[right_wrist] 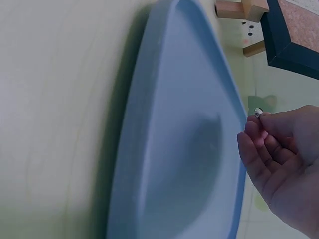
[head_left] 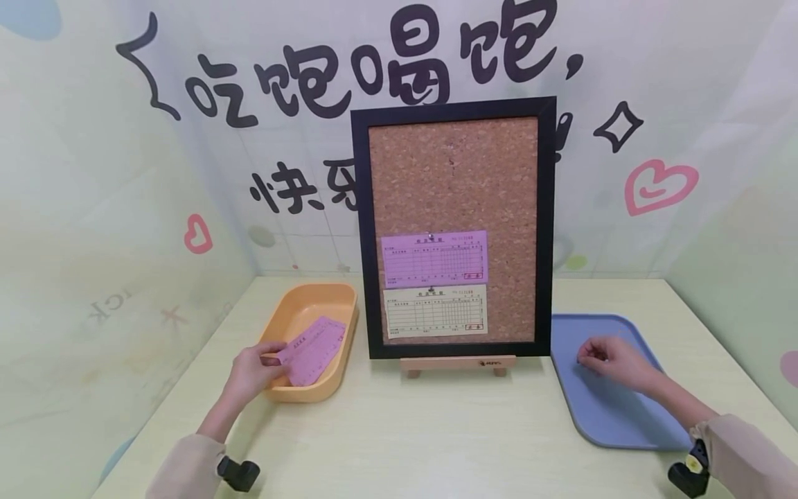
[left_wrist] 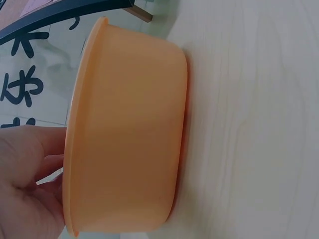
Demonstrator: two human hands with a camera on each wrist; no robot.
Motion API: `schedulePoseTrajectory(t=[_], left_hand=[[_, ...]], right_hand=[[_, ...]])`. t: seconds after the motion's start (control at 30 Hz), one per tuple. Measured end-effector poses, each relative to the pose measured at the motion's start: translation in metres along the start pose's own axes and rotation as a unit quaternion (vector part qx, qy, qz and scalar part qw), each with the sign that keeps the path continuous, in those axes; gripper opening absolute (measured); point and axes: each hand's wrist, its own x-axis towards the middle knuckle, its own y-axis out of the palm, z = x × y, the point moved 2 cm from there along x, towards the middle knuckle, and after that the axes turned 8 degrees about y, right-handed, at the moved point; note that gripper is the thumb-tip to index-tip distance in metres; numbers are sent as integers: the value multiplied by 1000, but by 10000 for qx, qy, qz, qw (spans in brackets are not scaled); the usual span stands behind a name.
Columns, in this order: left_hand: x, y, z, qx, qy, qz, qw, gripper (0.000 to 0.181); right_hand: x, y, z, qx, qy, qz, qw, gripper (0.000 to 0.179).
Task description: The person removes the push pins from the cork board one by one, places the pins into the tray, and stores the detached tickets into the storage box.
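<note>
Over the orange bin [head_left: 305, 394], my left hand [head_left: 251, 371] pinches the near-left edge of a pink receipt slip [head_left: 316, 348]. In the left wrist view the bin wall hides the slip and most of the fingertips. My right hand [head_left: 614, 362] is above the blue tray [head_left: 614, 433], holding a small silvery push pin [right_wrist: 258, 112] between thumb and forefinger. On the framed cork board [head_left: 458, 177], a pink slip [head_left: 434, 259] is pinned above a cream slip [head_left: 436, 312], each by a pin at its top edge.
A small wooden easel [head_left: 458, 362] supports the board upright at the middle of the pale table [head_left: 436, 443]. A printed cloth wall [head_left: 299, 145] stands close behind it. The bin is left of the board, the tray right.
</note>
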Motion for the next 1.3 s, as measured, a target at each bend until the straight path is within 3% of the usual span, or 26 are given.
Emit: schedulePoseTrajectory(t=[0.27, 0.63, 0.87, 1.07, 1.3], left_hand=[[1, 2, 2, 134, 98, 215, 9996, 42], [0, 3, 1, 294, 174, 299, 9990, 41], [-3, 1, -2, 481, 495, 213, 9974, 41], [-2, 3, -4, 540, 533, 205, 9969, 41], [3, 9, -14, 503, 1012, -176, 9934, 34]], right_hand=[[-3, 5, -15, -379, 106, 51, 9992, 5], [-7, 8, -20, -463, 296, 273, 9981, 4], [-8, 8, -19, -448, 301, 364, 9979, 5], [-8, 8, -20, -436, 242, 349, 9981, 5], [-6, 5, -19, -405, 224, 342, 9983, 5]])
